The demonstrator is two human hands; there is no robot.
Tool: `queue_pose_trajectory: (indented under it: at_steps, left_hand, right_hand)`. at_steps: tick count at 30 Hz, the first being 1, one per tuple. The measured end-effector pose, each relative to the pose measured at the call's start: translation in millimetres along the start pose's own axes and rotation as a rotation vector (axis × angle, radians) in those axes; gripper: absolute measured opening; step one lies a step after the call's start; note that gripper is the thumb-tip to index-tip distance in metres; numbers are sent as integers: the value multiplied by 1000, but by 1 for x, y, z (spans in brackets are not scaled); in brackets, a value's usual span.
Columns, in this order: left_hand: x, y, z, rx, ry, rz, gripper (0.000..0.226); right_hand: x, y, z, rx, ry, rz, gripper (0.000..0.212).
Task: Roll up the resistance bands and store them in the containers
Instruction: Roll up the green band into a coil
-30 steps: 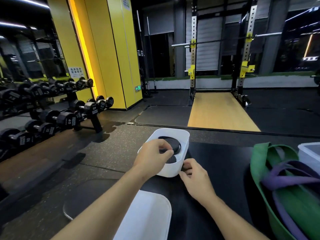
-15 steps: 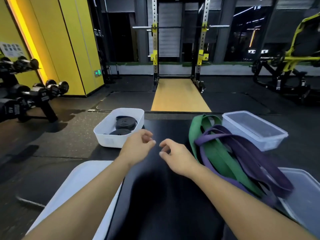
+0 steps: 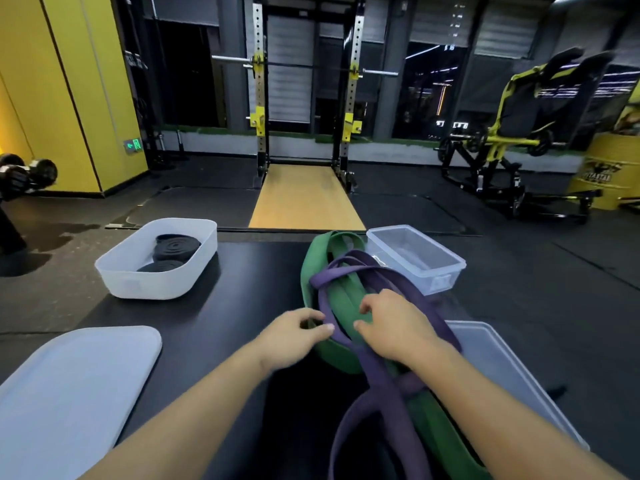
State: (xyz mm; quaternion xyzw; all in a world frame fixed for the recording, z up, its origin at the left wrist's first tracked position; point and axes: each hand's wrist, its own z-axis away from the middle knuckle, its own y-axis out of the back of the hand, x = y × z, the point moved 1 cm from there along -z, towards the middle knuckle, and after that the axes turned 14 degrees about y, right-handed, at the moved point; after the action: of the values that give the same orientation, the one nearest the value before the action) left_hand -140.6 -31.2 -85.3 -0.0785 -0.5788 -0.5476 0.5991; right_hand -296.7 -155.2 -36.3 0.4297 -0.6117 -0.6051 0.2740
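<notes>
Two containers [image 3: 156,278] [image 3: 440,275], two lids [image 3: 69,382] [image 3: 502,362], two rolled black bands [image 3: 176,245] [image 3: 161,267], two hands [image 3: 291,337] [image 3: 394,327].

Only the person's two arms and hands can be seen. The left arm [image 3: 194,410] is bare all the way from the wrist to the bottom edge, and so is the right arm [image 3: 502,410]. The left hand [image 3: 294,336] and the right hand [image 3: 394,327] are bare too, with short nails

Both bare forearms reach forward (nearly parallel); left hand [image 3: 294,336] and right hand [image 3: 391,327] have curled fingers, perhaps pinching.
</notes>
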Motion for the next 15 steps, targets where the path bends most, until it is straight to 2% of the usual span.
queue_pose_trajectory:
  at_steps: [3,5,8,10,12,15]
  left_hand:
    - [14,-23,4,-3,8,-59,45]
    - [18,-30,-1,27,53,-31,50]
    - [15,-28,-8,9,142,88,61]
    - [9,-23,-12,-6,172,185,70]
    - [3,-19,-14,-4,159,273,78]
    - [-2,-14,-17,10,137,363,81]
  right_hand:
    - [19,-6,4,-164,-83,-16,41]
    - [23,-11,5,-209,-120,-69,44]
    - [23,-13,0,-191,-148,-135,42]
    - [22,-12,-3,-181,-179,-187,54]
    - [21,-11,-6,-178,-192,-199,65]
    - [21,-14,-13,-117,-179,-254,65]
